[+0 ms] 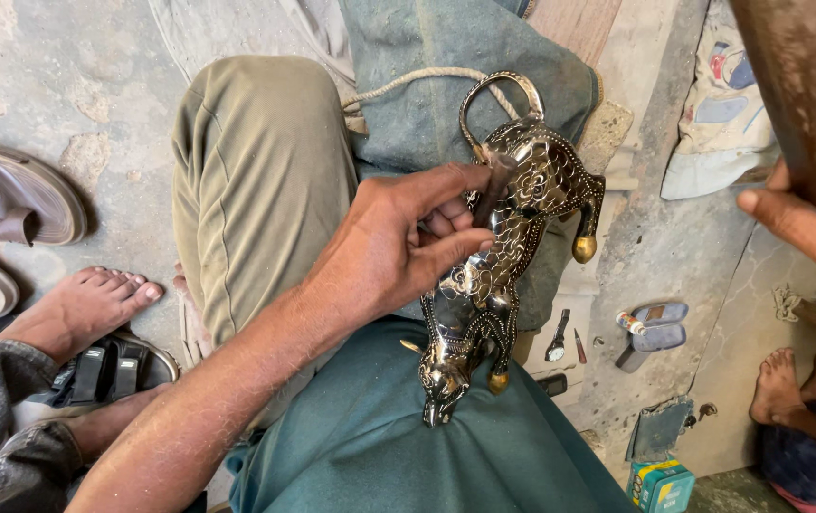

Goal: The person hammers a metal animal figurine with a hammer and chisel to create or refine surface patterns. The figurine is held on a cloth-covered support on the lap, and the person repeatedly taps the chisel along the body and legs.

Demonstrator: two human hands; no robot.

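Observation:
A dark metal animal figurine (484,285) with silver inlay, brass-coloured feet and a looped tail lies across my lap on a grey-blue cloth (427,104), its head pointing toward me. My left hand (398,247) rests on its flank and pinches a short dark punch-like tool (495,185) against the body near the tail. At the right edge, my right hand (802,233) grips a thick brown, worn bar or handle (802,85), raised well clear of the figurine.
Another person's bare foot (80,309) and sandals (18,199) are on the concrete floor at left. A second person's foot (777,385) is at right. Small hand tools (560,337), a blue object (655,323) and a teal box (660,484) lie on the floor.

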